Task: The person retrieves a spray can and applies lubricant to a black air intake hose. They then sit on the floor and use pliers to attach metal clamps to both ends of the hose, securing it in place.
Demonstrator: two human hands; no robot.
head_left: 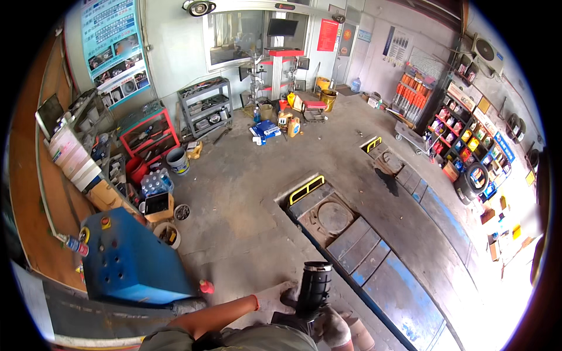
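Garage workshop with pale walls (170,35) — bright light washing out the lower right.
A window (234,41) sits at top centre, a door (346,61) right of it, and a blue poster (117,44) hangs upper left. Below stand a red-framed cart (171,124) and a dark grey rack (183,104); stocked black shelves (430,123) line the right. Across the stained grey floor (234,175), metal platforms (404,292) with worn blue paint run diagonally — a blue cabinet (137,257) stands lower left.
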